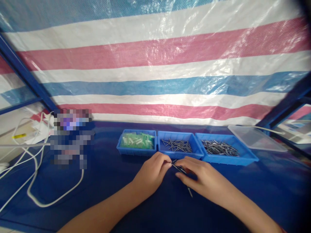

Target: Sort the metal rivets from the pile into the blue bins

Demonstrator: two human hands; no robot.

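My left hand [152,173] and my right hand [201,178] meet on the blue table [109,181] just in front of the middle tray. Both are curled, pinching a few thin dark metal pins [178,168] between the fingertips. One more pin [190,192] lies on the table under my right hand. Behind the hands stand three blue trays: the left tray [136,150] holds pale green plastic pieces, the middle tray [179,152] holds scattered metal pins, the right tray [228,157] holds a pile of metal pins.
A clear plastic lid or tray [255,137] lies at the back right. White cables [36,181] loop over the table's left side next to a blurred-out object [70,136]. A striped tarp [155,64] hangs behind, framed by blue posts.
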